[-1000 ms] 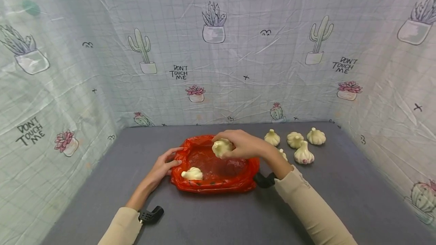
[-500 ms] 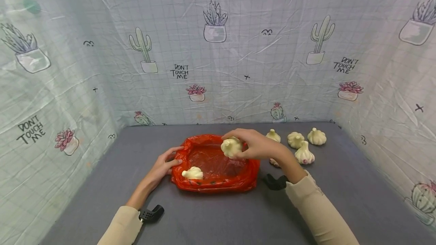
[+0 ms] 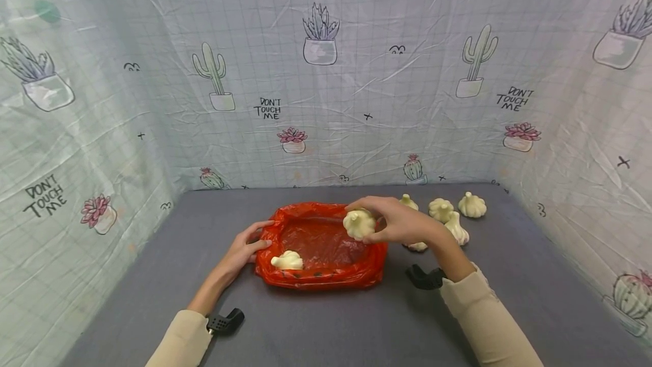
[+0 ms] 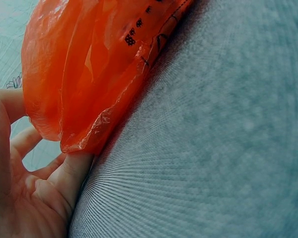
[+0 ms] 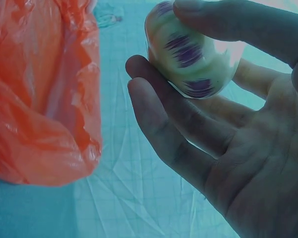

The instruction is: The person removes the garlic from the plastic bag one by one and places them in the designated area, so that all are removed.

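Lying in red bag: garlic bulb

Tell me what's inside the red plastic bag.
One garlic bulb lies in the red plastic bag's near left corner. The near rim hides what lies right behind it; the right hand and its held bulb cover the far right corner.

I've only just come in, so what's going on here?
A person is handling garlic bulbs and a red plastic bag that sits open on a gray table. The left hand holds the bag's left end, while the right hand grips one garlic bulb above its right rim. Another bulb lies in the bag, near its front left corner. More bulbs sit on the table to the right, some partly hidden by the right arm and hand.
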`<state>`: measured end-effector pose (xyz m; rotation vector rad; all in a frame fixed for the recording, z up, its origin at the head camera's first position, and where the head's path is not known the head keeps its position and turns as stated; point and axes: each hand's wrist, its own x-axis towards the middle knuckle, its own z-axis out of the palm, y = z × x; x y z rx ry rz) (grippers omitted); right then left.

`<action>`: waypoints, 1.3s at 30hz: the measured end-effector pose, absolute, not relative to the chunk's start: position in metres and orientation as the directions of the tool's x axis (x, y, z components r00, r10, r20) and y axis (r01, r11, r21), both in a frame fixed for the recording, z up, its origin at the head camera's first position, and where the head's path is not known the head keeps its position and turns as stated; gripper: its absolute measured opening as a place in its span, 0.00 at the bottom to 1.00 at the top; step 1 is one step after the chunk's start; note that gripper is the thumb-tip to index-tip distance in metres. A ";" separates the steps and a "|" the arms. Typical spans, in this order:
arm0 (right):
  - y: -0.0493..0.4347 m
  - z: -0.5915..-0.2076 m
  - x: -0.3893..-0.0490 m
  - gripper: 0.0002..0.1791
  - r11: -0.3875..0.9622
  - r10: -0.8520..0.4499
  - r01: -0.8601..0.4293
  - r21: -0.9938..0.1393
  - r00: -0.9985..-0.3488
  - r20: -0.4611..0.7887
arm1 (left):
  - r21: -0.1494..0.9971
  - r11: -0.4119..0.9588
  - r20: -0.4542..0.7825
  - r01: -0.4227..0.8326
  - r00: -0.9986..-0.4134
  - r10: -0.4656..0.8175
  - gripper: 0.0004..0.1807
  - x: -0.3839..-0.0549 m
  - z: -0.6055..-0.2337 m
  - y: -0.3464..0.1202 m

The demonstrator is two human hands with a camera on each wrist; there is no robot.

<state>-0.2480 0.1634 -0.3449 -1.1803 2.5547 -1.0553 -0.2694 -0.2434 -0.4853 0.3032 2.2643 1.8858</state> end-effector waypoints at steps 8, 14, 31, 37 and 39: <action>0.174 -0.348 -0.249 0.33 0.430 -0.709 -0.599 -0.675 -0.687 0.159 | 0.983 0.179 -0.012 0.039 -0.962 0.273 0.31 -0.270 -0.485 -0.243; 0.181 -0.348 -0.250 0.32 0.446 -0.698 -0.580 -0.682 -0.702 0.140 | 0.983 0.182 -0.015 0.035 -0.964 0.267 0.31 -0.271 -0.485 -0.242; 0.204 -0.345 -0.255 0.31 0.531 -0.639 -0.567 -0.630 -0.756 0.141 | 0.980 0.198 -0.017 0.032 -0.970 0.241 0.31 -0.270 -0.486 -0.242; 0.216 -0.342 -0.256 0.30 0.552 -0.599 -0.533 -0.641 -0.789 0.141 | 0.978 0.207 -0.018 0.034 -0.969 0.246 0.31 -0.270 -0.486 -0.242; 0.220 -0.342 -0.256 0.31 0.556 -0.589 -0.529 -0.641 -0.795 0.146 | 0.978 0.206 -0.016 0.037 -0.968 0.251 0.31 -0.269 -0.485 -0.242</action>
